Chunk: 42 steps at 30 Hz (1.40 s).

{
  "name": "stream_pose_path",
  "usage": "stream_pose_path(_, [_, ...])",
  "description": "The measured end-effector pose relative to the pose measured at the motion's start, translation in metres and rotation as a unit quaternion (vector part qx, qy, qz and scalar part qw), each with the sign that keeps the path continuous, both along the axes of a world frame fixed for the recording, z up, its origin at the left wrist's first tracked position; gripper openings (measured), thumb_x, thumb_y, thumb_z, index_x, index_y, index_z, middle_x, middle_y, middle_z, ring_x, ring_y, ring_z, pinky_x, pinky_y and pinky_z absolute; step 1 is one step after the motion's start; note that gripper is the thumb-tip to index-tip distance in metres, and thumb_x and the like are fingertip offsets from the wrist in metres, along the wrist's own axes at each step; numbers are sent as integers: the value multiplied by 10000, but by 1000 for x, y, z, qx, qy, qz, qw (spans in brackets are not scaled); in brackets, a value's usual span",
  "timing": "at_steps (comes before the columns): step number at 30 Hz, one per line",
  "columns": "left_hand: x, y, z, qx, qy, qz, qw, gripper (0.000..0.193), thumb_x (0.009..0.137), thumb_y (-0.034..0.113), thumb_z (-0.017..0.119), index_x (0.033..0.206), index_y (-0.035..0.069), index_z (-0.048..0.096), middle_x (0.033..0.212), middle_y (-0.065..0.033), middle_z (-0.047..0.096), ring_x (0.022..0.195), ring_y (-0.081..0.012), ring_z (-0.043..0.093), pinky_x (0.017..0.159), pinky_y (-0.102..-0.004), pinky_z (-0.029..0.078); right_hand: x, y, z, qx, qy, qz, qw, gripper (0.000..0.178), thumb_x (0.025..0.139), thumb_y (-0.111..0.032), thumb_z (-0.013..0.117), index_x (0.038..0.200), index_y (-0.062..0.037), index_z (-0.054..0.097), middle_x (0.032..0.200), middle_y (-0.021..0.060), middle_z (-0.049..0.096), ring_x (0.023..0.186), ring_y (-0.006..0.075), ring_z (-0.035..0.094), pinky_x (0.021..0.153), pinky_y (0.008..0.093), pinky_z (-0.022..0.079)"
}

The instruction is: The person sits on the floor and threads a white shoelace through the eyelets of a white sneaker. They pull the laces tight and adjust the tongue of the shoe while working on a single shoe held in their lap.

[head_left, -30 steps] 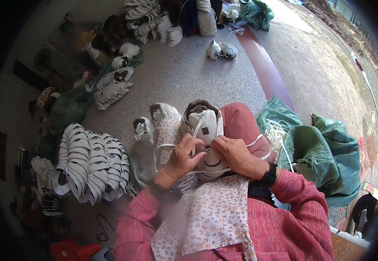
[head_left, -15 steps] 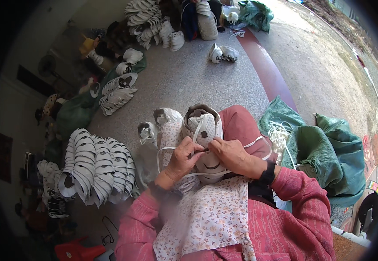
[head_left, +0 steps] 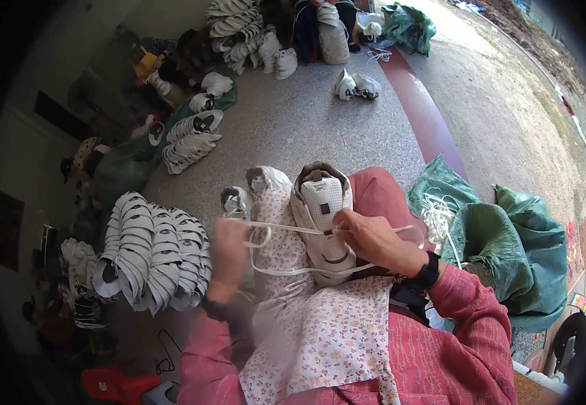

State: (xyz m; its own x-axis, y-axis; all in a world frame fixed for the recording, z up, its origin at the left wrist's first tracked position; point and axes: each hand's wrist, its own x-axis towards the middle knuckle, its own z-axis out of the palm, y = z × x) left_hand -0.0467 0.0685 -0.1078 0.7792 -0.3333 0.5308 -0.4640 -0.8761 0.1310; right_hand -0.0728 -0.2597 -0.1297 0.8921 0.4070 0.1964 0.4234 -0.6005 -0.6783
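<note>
A white and beige shoe upper (head_left: 323, 251) lies across my lap with its opening facing away from me and its padded tongue showing. A white shoelace (head_left: 283, 227) stretches taut from the throat of the upper out to my left hand (head_left: 229, 260), which is smeared by motion but appears closed on the lace. My right hand (head_left: 377, 239) pinches the right edge of the upper by the base of the tongue; its fingertips are partly hidden. More lace loops below, across the toe, and past my right wrist.
Stacked white shoe uppers (head_left: 151, 253) stand at my left, with more stacks (head_left: 191, 142) farther off. Two stuffed uppers (head_left: 357, 86) sit on the floor ahead. Green sacks (head_left: 495, 236) and a bundle of white laces (head_left: 438, 216) are at my right. Other people work in the background.
My left hand has moved left, away from the upper, drawing the lace out straight. My right hand stays at the upper, shifted slightly with the view.
</note>
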Motion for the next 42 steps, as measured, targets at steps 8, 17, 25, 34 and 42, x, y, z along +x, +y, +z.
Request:
stream_pose_path(8, [-69, 230, -40, -16, -72, 321, 944, 102, 910, 76, 642, 976, 6, 608, 1391, -212, 493, 1168, -336, 567, 968, -425, 462, -19, -69, 52, 156, 284, 60, 944, 176, 930, -196, 651, 841, -54, 706, 874, 50, 674, 831, 252, 671, 731, 394, 506])
stream_pose_path(17, [-17, 121, -16, -898, 219, 2, 382, 175, 1034, 89, 453, 1134, -16, 551, 1151, -113, 670, 1106, -237, 634, 1002, -391, 490, -63, -163, 51, 857, 121, 93, 492, 184, 1008, -192, 544, 887, -74, 615, 1280, 120, 588, 1351, 274, 442, 1231, 565, 123])
stream_pose_path(25, [-20, 245, -75, -885, 277, -1, 374, 282, 1030, 153, 429, 754, 102, 450, 644, 18, 358, 478, -125, 314, 454, -290, 280, -138, -342, 12, 876, -12, -60, 479, 119, 973, -92, 583, 1028, -5, 644, 1041, 92, 670, 1058, 244, 619, 1169, 539, 297])
stream_pose_path(34, [-138, 464, -86, -815, 75, 315, 481, 301, 967, 362, 500, 744, 176, 421, 651, 25, 382, 498, -126, 390, 450, -308, 326, -122, -367, -103, 861, 95, -199, 458, 386, 1021, -269, 536, 1255, 29, 612, 1268, 150, 655, 1245, 283, 573, 1127, 509, 386])
stream_pose_path(42, [-131, 429, -70, -781, 95, 268, 555, 300, 972, 422, 565, 813, 193, 456, 622, 54, 349, 448, -90, 360, 387, -265, 272, -104, -444, -187, 824, 121, -400, 382, 189, 1001, -118, 571, 1091, 37, 632, 911, 88, 667, 760, 209, 620, 626, 294, 507])
